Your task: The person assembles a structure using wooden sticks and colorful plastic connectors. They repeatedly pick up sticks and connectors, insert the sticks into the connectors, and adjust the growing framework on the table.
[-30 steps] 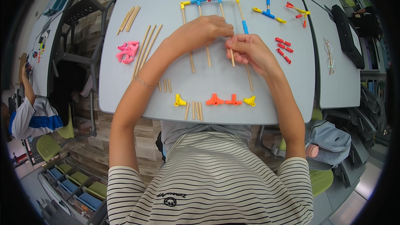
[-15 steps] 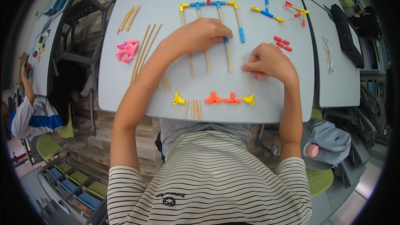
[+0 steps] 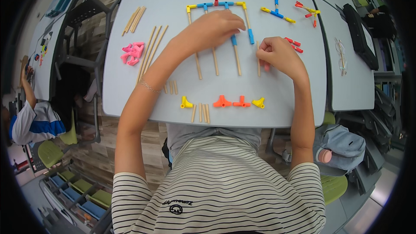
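Observation:
My left hand (image 3: 219,25) reaches over a flat frame of wooden sticks and plastic connectors, its fingers a little apart close to the blue connector (image 3: 251,36) on the rightmost stick. Part of the frame is hidden under it. Between the thumb and fingers of my right hand (image 3: 279,57) is a thin wooden stick (image 3: 259,67), upright in the picture, just right of the frame. A second blue connector (image 3: 234,40) sits on the neighbouring stick (image 3: 238,60). Yellow corner pieces and blue tees, with a red connector (image 3: 216,2) in the middle, form the frame's far edge.
Orange connectors (image 3: 222,101) and yellow ones (image 3: 258,102) lie along the near edge beside short sticks (image 3: 200,113). At left are pink connectors (image 3: 132,53) and long sticks (image 3: 151,54). Red connectors (image 3: 293,42) and a blue-yellow assembly (image 3: 277,14) lie at right.
My left hand has left the blue connector on the third stick and shifted up and right toward the rightmost one. My right hand has moved the stick slightly away from me.

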Action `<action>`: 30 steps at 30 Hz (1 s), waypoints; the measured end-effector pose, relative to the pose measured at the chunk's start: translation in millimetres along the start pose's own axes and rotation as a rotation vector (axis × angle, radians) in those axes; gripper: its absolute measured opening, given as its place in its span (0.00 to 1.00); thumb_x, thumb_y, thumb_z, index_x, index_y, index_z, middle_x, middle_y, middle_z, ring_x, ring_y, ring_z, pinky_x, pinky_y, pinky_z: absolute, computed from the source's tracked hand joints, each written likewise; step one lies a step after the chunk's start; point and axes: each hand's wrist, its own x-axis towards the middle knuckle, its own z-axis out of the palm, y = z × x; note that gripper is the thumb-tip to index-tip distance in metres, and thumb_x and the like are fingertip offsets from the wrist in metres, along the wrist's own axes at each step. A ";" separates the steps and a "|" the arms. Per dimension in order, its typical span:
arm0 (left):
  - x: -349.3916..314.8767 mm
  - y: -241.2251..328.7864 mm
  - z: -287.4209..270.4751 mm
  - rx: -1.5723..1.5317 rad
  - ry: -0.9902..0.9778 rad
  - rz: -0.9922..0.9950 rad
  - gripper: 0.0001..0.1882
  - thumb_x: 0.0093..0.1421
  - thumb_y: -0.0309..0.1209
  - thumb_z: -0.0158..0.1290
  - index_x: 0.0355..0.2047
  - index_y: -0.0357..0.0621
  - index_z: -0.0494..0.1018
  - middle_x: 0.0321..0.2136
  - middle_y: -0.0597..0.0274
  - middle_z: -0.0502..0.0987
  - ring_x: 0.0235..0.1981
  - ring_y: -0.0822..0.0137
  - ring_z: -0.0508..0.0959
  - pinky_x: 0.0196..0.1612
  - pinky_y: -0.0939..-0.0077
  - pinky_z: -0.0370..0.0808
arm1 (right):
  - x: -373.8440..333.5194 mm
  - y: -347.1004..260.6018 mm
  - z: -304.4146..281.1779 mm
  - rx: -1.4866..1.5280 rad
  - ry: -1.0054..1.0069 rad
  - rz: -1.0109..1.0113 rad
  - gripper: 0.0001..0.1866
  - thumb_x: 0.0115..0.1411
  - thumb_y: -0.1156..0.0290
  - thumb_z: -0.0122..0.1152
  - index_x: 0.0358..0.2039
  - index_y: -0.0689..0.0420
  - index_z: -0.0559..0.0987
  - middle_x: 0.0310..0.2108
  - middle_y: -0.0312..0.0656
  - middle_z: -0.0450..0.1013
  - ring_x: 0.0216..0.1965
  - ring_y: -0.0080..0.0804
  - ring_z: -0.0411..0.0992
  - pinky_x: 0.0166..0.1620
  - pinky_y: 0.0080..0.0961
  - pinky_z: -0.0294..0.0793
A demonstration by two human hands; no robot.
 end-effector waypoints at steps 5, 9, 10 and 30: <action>24.8 16.2 24.9 0.157 -0.143 0.130 0.14 0.53 0.19 0.58 0.40 0.45 0.80 0.48 0.63 0.78 0.51 0.60 0.76 0.53 0.65 0.75 | 7.0 8.0 2.2 0.031 -0.010 0.005 0.10 0.52 0.71 0.61 0.26 0.67 0.81 0.17 0.41 0.76 0.18 0.22 0.74 0.27 0.20 0.74; 30.2 9.1 24.3 0.149 -0.191 0.122 0.14 0.52 0.17 0.57 0.39 0.44 0.79 0.45 0.63 0.79 0.49 0.59 0.77 0.51 0.66 0.76 | 5.4 5.5 1.4 0.004 -0.016 0.030 0.11 0.52 0.71 0.62 0.27 0.68 0.81 0.17 0.41 0.76 0.18 0.22 0.73 0.27 0.20 0.74; 29.9 7.9 24.6 0.144 -0.185 0.139 0.14 0.52 0.17 0.57 0.39 0.43 0.79 0.44 0.63 0.79 0.48 0.59 0.78 0.51 0.66 0.76 | 5.0 6.7 1.0 -0.002 -0.014 0.026 0.11 0.52 0.71 0.61 0.27 0.68 0.81 0.17 0.41 0.76 0.18 0.22 0.73 0.27 0.20 0.74; 27.2 3.7 19.9 -0.010 -0.140 0.056 0.11 0.56 0.16 0.54 0.39 0.40 0.75 0.39 0.58 0.79 0.41 0.54 0.80 0.45 0.65 0.77 | 3.1 2.9 5.1 0.188 0.020 -0.043 0.11 0.54 0.70 0.57 0.26 0.67 0.78 0.18 0.42 0.78 0.17 0.21 0.73 0.25 0.19 0.71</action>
